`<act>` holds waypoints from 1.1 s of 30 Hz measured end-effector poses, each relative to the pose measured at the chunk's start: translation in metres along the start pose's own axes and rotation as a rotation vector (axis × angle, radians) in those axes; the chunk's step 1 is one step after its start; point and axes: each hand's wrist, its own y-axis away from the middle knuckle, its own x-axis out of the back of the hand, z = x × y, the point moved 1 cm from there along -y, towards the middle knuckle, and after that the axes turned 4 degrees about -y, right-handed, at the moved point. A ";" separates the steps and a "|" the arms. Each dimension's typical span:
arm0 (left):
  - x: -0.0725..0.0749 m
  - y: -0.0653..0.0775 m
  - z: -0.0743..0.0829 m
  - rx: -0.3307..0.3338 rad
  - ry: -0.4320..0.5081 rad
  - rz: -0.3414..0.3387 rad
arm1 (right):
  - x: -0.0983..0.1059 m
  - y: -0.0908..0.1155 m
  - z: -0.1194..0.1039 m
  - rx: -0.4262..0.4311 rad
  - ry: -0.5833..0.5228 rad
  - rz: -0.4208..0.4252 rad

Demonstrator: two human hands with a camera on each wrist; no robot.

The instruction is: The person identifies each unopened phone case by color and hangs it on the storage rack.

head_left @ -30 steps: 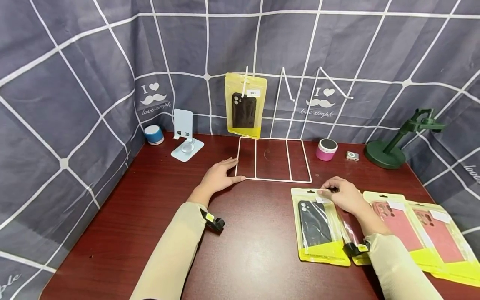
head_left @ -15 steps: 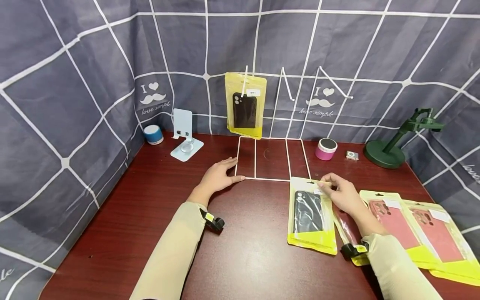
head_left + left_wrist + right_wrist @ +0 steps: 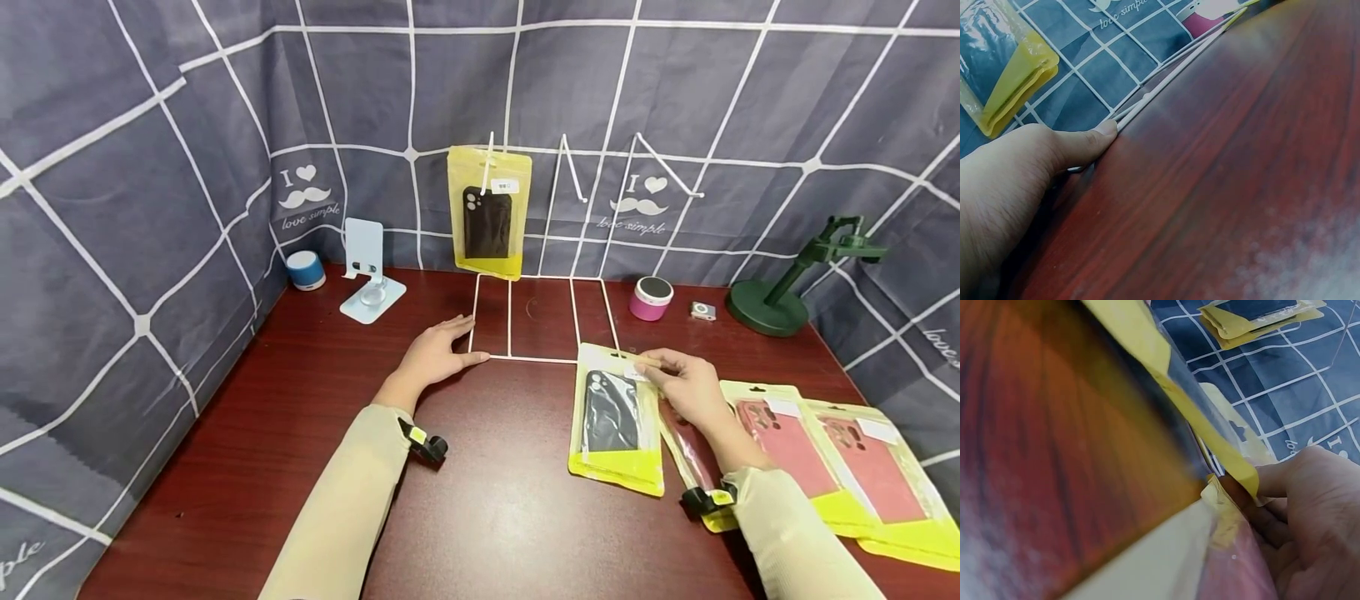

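Note:
My right hand (image 3: pixel 688 385) pinches the upper right edge of a yellow-trimmed clear pouch (image 3: pixel 617 473) with a black phone case (image 3: pixel 611 412) inside. In the right wrist view that pouch (image 3: pixel 1204 425) is tilted up, thumb on its edge. My left hand (image 3: pixel 437 358) rests at the left side of a white wire display rack (image 3: pixel 543 360), fingers extended; the left wrist view has the thumb of the hand (image 3: pixel 1041 156) against the front bar. Another pouch with a black case (image 3: pixel 489 221) hangs from the rack's left hook. Two other hooks (image 3: pixel 576 171) (image 3: pixel 671 167) hold nothing.
Pouches with pink cases (image 3: pixel 795 450) (image 3: pixel 881 475) lie at the right, another partly under my right wrist. At the back stand a blue speaker (image 3: pixel 306 270), a pale phone stand (image 3: pixel 367 267), a pink speaker (image 3: pixel 651 298), a small clip player (image 3: pixel 703 311) and a green stand (image 3: pixel 772 304).
My right hand has lifted the pouch with the black case and shifted it slightly left and toward the rack. My left hand has stayed at the rack.

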 end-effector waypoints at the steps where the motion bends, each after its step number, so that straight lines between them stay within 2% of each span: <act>1: 0.000 0.000 0.000 0.001 0.001 0.000 | 0.000 0.000 0.000 -0.002 -0.007 0.016; 6: 0.000 0.001 0.000 0.004 0.006 0.002 | 0.001 -0.001 -0.001 0.002 -0.029 0.071; 11: 0.000 0.000 -0.002 0.003 -0.004 0.002 | 0.001 -0.002 -0.002 -0.018 -0.060 0.064; 16: -0.001 0.001 -0.003 0.001 -0.010 0.008 | 0.002 0.000 -0.003 -0.133 -0.232 0.026; 19: -0.002 0.001 -0.003 -0.004 -0.012 0.012 | 0.003 0.001 -0.004 -0.173 -0.274 0.061; 23: -0.003 0.000 -0.002 -0.015 -0.013 0.017 | 0.005 0.001 -0.004 -0.166 -0.253 0.141; 28: -0.003 -0.001 -0.002 -0.020 -0.023 0.018 | 0.005 -0.001 -0.005 -0.206 -0.415 0.173; 33: -0.002 0.000 -0.002 -0.018 -0.031 0.010 | 0.006 -0.001 -0.006 -0.236 -0.562 0.158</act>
